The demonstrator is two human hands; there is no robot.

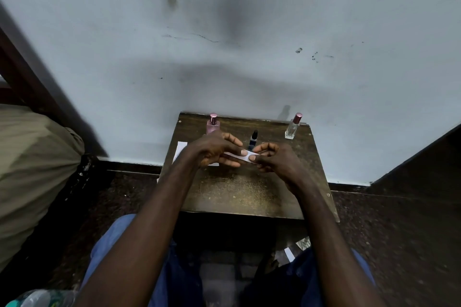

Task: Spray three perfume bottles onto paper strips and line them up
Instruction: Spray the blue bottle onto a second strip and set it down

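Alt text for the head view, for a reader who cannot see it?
A person's left hand and right hand pinch a white paper strip between them over a small wooden table. Behind them stand a pink bottle, a small dark bottle and a clear bottle. A white sheet lies partly under the left hand.

- Near half of the surface lies bare.
- Pink bottle, dark bottle, clear bottle block the far edge.
- Wall touching behind.
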